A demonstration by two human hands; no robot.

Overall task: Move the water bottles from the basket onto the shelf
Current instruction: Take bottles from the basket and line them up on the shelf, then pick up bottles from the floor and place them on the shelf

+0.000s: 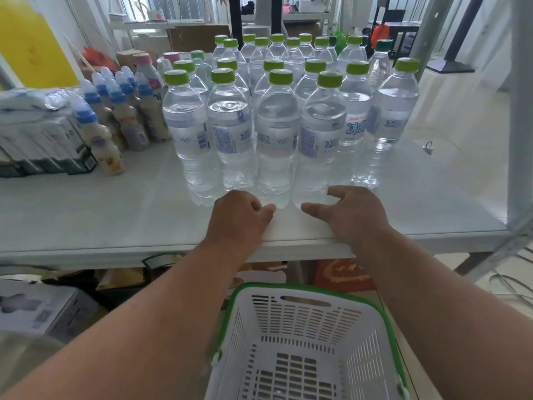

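Several clear water bottles [277,134] with green caps stand in rows on the white shelf [115,215]. My left hand [239,217] hovers at the foot of the front row with its fingers loosely curled, holding nothing. My right hand [352,215] is spread beside the base of a front bottle [320,140], with thumb and fingers apart and nothing in them. The white basket [311,342] with a green rim sits below the shelf between my forearms, and no bottle shows inside it.
Small blue-capped drink bottles [115,119] and stacked packs [37,131] stand at the shelf's left. A grey metal upright [522,111] frames the right side. Boxes [43,307] and packages lie under the shelf. A small metal object [429,147] lies at the right.
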